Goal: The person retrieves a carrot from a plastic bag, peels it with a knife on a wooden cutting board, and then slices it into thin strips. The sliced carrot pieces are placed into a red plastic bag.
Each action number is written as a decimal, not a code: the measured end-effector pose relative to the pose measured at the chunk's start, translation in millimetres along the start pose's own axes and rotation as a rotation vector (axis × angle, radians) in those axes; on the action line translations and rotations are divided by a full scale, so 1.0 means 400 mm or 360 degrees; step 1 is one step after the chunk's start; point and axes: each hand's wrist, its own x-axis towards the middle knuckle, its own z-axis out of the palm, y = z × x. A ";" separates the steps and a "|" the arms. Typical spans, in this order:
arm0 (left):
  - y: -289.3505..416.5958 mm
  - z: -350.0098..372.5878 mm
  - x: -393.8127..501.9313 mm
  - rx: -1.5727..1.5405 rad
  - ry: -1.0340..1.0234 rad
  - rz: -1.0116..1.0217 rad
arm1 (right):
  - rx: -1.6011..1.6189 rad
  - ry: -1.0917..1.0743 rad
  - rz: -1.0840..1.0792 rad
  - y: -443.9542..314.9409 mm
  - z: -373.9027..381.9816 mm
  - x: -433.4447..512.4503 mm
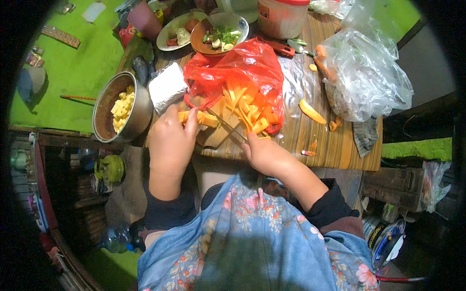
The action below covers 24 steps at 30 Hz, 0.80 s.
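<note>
My left hand (pixel 171 132) grips a piece of orange vegetable (pixel 204 119), which looks like carrot or pumpkin, over a wooden cutting board (pixel 213 136). In my right hand (pixel 267 151) is a knife (pixel 231 128), its blade pointing up and left towards the vegetable. The handle is hidden by my fingers. Just beyond the knife, a heap of orange peelings and cut pieces (pixel 249 103) lies on a spread red plastic bag (pixel 255 60). To the left of my left hand, a tilted metal pot (pixel 143 112) holds pale yellow cubes (pixel 123 109).
A foil-wrapped block (pixel 167 87) sits beside the red bag. Behind stand a brown bowl of chopped greens (pixel 204 36), a white bowl (pixel 164 36) and a red-lidded tub (pixel 280 22). A clear plastic bag (pixel 367 76) with carrots and an orange strip (pixel 312 111) lie on the wooden table (pixel 338 156).
</note>
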 end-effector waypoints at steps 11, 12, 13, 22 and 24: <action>-0.150 -0.096 -0.031 -0.1522 -0.0230 -0.0570 | 0.1221 0.0027 -0.0100 0.129 -0.053 -0.119; -0.129 -0.079 -0.035 -0.1675 -0.0304 -0.0539 | 0.1337 0.0179 -0.0190 0.135 -0.051 -0.135; -0.101 -0.056 -0.040 -0.1589 -0.0492 -0.0487 | 0.1376 0.0236 -0.0228 0.143 -0.052 -0.150; 0.190 0.259 -0.052 -0.2151 -0.1301 -0.0455 | 0.1250 0.0334 -0.0061 0.292 -0.088 -0.253; 0.235 0.296 -0.064 -0.2291 -0.1263 -0.0400 | 0.1068 0.0255 0.0118 0.335 -0.090 -0.277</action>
